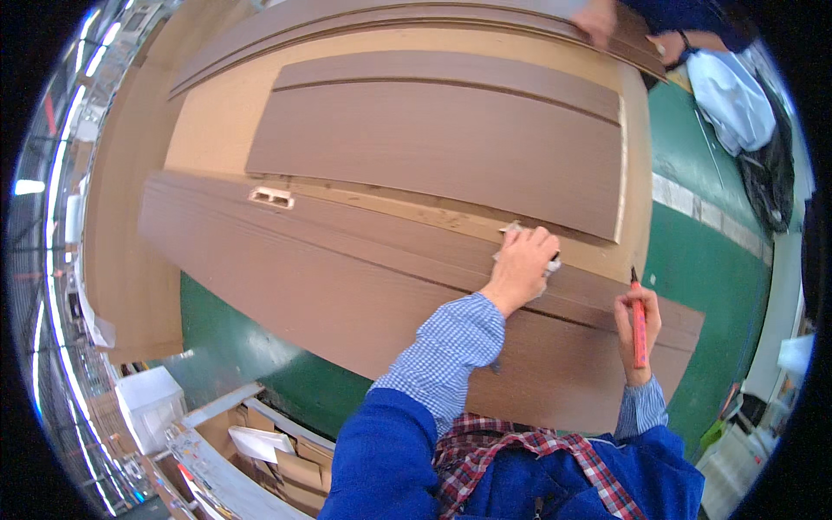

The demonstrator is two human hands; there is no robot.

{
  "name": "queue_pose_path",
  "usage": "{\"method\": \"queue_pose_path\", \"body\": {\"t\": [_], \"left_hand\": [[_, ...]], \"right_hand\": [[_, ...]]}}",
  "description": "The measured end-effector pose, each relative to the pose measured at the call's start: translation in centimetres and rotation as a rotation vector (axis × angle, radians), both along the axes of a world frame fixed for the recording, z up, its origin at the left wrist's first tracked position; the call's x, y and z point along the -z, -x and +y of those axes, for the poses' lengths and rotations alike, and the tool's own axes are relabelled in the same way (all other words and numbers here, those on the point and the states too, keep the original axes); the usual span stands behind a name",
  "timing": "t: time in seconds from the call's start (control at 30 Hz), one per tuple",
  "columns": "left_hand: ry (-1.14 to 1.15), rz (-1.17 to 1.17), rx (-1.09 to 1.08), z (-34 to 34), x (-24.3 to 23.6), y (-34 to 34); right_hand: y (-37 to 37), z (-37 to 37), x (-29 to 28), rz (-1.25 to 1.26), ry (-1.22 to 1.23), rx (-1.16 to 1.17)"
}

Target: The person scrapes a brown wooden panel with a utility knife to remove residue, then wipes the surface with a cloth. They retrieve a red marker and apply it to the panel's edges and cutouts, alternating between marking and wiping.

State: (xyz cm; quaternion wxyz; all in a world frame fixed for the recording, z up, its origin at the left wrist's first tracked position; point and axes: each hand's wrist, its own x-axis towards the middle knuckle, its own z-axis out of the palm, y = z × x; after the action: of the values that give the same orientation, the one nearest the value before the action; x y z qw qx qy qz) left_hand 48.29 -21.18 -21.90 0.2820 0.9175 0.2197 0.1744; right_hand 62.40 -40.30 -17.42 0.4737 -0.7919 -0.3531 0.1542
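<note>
My left hand [523,263] is closed around a crumpled white cloth [553,267], pressed against the near brown wood-grain panel [373,286] close to its far edge. In my right hand [639,316] is a red marker pen [640,329], its dark tip pointing away from me over the panel's right part. A long groove runs along this near panel. Beyond it a second brown panel [442,130] lies flat on a tan board [217,121], with a pale edge at its right end. On the near panel's far edge rests a small pale piece with openings [271,198].
At the far right, another person's hands [598,22] touch a long brown strip [416,16]. Light blue cloth [732,100] and a black bag [770,186] are beyond the green floor [711,251]. An open box with cardboard [277,464] stands at the lower left.
</note>
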Motion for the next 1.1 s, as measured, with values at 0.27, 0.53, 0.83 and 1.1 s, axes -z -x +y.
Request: {"method": "queue_pose_path", "body": {"t": [0.27, 0.53, 0.83, 1.1], "left_hand": [[-0.252, 0.142, -0.417, 17.9, 0.0, 19.4], [-0.149, 0.300, -0.546, 24.2, -0.6, 25.2], [-0.088, 0.030, -0.074, 16.2, 0.9, 16.6], [-0.245, 0.119, -0.454, 29.0, -0.1, 30.0]], "right_hand": [[7.5, 6.0, -0.2, -0.032, -0.067, 0.032], [16.2, 14.1, 1.2, 0.016, -0.139, 0.172], [21.6, 22.3, 6.0, -0.131, -0.281, 0.334], [21.5, 21.7, 7.0, -0.297, -0.129, 0.342]]}}
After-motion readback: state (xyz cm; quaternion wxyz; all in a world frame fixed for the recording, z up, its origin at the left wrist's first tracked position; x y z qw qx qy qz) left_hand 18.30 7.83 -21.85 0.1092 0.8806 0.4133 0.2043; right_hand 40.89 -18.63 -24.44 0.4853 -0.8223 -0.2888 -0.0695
